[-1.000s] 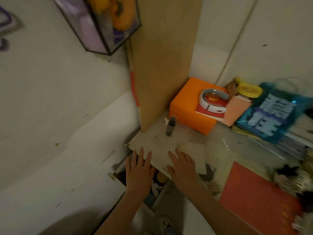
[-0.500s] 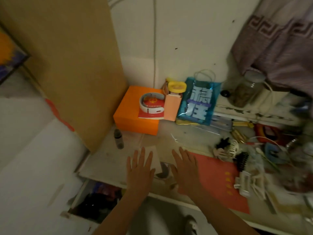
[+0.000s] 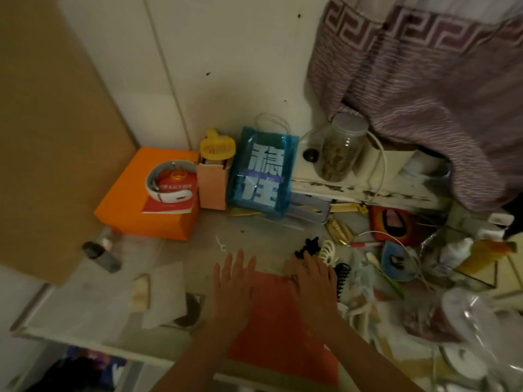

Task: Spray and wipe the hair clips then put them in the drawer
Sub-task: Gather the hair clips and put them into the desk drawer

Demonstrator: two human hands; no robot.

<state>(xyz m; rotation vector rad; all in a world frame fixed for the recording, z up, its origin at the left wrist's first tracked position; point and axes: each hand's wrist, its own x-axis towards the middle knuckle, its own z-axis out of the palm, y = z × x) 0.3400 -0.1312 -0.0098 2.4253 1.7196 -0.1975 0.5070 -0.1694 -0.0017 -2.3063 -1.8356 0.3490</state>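
Open drawer (image 3: 93, 369), nearest, lower left below the surface (image 3: 93, 301) edge: dark jumbled contents, not identifiable. Left hand (image 3: 233, 284): fingers straight and together, holding nothing, flat over the near edge of the red folder (image 3: 280, 335). Right hand (image 3: 312, 278): fingers extended, tips at the black hair clip (image 3: 307, 248); whether they touch or pinch it cannot be told. White hair clip (image 3: 329, 251) just beside the black one; a black comb-like clip (image 3: 341, 278) right of the right hand. Tissue (image 3: 167, 292) lying left of the left hand; small dark spray bottle (image 3: 100, 254) farther left, lying tilted near the orange box (image 3: 133, 205). Risks, as judged: the clips sit in dense clutter, so a reach may snag neighbouring cords or knock the glass items at right; the bottle and tissue lie well apart from the clips, so a clip could be drawered unwiped. Containers farther back: orange box, closed, carrying a red booklet (image 3: 169, 199) and white band (image 3: 169, 182); pink carton (image 3: 212, 185) with a yellow fan (image 3: 218, 147) on top; blue bag (image 3: 261, 174), contents unclear; lidded clear jar (image 3: 341, 149) holding brownish dried matter.
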